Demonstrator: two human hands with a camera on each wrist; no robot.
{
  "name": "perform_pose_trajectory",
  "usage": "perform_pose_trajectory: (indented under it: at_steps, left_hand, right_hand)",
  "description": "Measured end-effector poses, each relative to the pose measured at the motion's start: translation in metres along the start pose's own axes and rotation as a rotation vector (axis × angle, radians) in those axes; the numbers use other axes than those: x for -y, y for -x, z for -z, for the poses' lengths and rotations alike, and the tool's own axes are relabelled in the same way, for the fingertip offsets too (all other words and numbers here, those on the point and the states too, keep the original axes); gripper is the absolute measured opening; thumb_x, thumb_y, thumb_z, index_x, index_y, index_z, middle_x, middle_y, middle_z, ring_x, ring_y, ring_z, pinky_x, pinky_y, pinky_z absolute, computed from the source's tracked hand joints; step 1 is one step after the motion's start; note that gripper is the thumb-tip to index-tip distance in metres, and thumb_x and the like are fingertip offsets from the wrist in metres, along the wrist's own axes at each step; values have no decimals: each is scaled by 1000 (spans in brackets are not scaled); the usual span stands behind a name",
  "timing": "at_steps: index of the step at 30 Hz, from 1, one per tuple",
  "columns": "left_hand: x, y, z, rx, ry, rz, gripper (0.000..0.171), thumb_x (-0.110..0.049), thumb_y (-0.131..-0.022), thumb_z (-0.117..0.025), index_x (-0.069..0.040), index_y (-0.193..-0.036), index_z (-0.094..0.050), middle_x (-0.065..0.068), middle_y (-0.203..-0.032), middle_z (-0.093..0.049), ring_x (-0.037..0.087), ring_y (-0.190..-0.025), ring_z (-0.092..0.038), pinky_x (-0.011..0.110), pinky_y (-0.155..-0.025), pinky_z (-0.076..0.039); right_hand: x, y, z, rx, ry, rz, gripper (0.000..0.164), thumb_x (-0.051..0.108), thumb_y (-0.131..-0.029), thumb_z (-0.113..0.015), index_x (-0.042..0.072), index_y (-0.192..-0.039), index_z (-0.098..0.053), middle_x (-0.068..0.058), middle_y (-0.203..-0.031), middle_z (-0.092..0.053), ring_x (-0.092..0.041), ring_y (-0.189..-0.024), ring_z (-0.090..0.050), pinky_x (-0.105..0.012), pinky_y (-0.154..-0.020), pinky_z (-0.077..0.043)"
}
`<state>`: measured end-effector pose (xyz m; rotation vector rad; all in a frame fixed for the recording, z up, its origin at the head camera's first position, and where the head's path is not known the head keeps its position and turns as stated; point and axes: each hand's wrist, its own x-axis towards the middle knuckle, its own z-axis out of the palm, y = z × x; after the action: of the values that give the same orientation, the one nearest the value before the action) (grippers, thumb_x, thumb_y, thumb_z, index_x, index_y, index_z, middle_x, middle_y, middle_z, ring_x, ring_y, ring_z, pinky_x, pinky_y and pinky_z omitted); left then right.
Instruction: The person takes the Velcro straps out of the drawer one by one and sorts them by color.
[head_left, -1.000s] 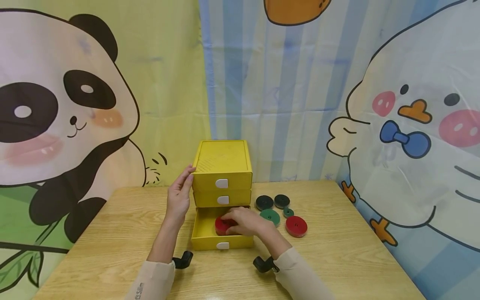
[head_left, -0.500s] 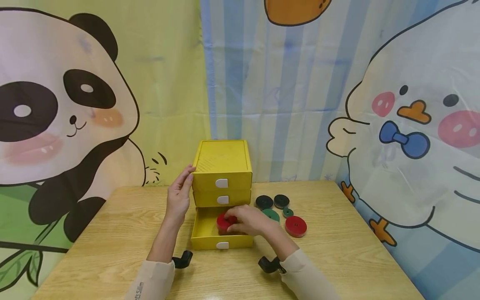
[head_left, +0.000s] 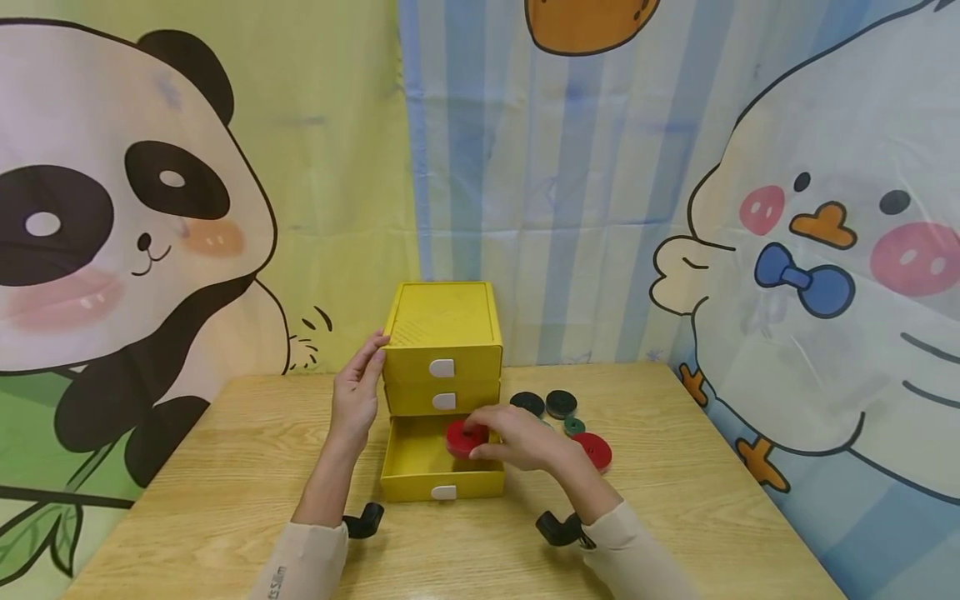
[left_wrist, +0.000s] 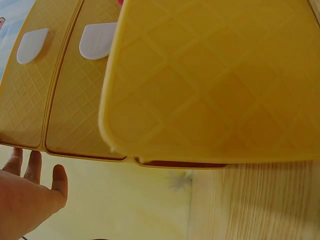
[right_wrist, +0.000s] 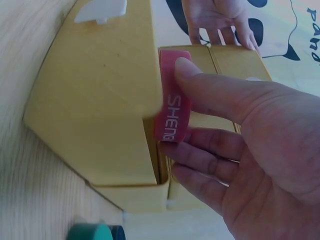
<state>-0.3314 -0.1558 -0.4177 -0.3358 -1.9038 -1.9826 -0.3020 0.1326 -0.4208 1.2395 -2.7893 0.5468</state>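
A yellow three-drawer box stands on the table, its bottom drawer pulled out. My left hand rests against the box's left side; its fingers look nearly straight in the left wrist view. Between thumb and fingers, my right hand pinches a red disc above the right part of the drawer. White letters reading "SHENG" show on the disc's edge in the right wrist view. The disc sits at the level of the drawer's rim there, slightly tilted.
To the right of the box lie a second red disc, two black discs and a small green one. A larger green disc is mostly hidden behind my right hand in the head view. Printed curtains hang behind the table.
My right hand has lifted the red disc from inside the drawer and shifted it to the right. My left hand has stayed at the box's side.
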Motion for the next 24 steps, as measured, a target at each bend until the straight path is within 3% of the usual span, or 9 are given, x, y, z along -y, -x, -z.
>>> perform_pose_trajectory:
  at_steps: [19,24]
  left_hand:
    - [-1,1,1,5,9,0,42,-34,-110,-52,-13,-146,-61,-8,-165,-43,9,-156,-32,26,-126,-31]
    - [-1,1,0,5,11,-1,42,-35,-110,-52,-14,-146,-61,-7,-165,-42,10,-156,-32,26,-126,-32]
  right_hand:
    - [-28,36,25,-49,-88,-60,29,31,-95,-78,17,-119,-70,7,-111,-72,-11,-97,-64,-34,-88,-58]
    - [-35,47,32,-22,-121,-113,40,28,-97,-76,13,-132,-62,3,-120,-70,-14,-105,-66,-36,-91,-59]
